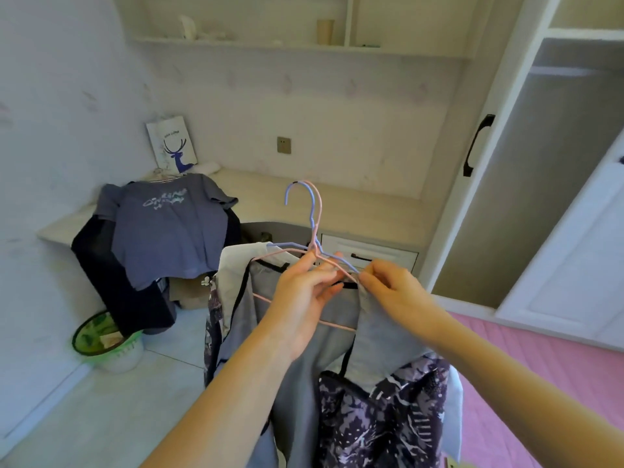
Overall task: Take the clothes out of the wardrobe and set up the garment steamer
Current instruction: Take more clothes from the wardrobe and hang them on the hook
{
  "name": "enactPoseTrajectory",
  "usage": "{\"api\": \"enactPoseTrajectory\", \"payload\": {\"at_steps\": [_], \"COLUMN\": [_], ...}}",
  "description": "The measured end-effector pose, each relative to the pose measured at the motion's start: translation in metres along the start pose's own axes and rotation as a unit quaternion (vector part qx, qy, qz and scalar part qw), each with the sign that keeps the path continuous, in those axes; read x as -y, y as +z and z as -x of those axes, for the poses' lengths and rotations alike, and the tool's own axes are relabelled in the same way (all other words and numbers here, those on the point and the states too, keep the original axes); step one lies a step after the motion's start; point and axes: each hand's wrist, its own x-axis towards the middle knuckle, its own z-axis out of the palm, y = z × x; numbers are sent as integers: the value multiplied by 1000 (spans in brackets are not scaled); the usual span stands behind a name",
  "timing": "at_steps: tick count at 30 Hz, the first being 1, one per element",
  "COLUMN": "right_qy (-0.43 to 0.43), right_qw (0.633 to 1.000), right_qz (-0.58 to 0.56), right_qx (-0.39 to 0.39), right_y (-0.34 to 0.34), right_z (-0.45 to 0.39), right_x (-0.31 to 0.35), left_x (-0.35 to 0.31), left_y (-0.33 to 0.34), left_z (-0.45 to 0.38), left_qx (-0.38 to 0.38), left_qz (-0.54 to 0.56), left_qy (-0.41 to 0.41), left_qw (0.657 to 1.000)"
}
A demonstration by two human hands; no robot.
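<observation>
- Two hangers, one pink and one blue, with hooks together, held up before you.
- Your left hand grips them just below the hooks.
- Your right hand pinches the grey garment at the hanger's shoulder.
- One patterned purple garment hangs beneath.
- One blue T-shirt lies draped over the desk, atop dark clothing.
- One open wardrobe stands at right.
</observation>
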Motion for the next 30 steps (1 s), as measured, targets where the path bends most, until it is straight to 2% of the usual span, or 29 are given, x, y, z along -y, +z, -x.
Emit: {"api": "enactPoseTrajectory", "payload": {"at_steps": [6,15,20,25,30], "right_qy": [42,135,115,63,-19], "right_qw": [998,978,987,993,997], "right_qz": [-48,-153,-110,-93,-30], "right_qx": [-14,54,37,-22,-65], "right_y": [26,78,103,131,160], "right_z": [-46,-117,-144,-158,-165], "right_x": [26,63,92,116,137], "left_x": [-35,-83,-106,-124,-135], "left_y": [-38,-103,-139,-161,-184], "left_z": [-25,-59,-75,-90,-107], "left_qx": [-4,18,46,16,-4], "left_qz": [29,112,151,163,185], "left_qy": [-1,-14,1,3,3], "left_qw": [1000,993,987,987,983]}}
